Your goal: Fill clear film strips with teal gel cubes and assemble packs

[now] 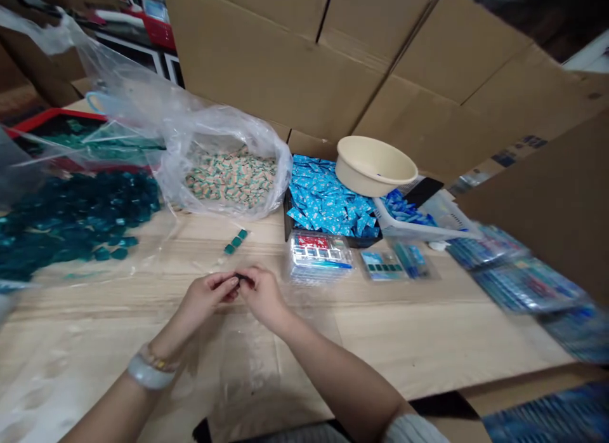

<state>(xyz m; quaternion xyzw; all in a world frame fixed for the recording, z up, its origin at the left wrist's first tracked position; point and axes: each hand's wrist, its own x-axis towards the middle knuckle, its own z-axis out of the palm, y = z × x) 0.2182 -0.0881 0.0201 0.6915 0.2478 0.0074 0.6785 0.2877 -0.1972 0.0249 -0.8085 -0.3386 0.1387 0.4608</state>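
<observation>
Dark piece pinched near bagged packets

Loose tiles at left on table; bag of packets behind, center; right of it, bowl on sachets in box; basket beyond.

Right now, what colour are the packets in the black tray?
Light blue packets with white markings, best seen in the head view.
</observation>
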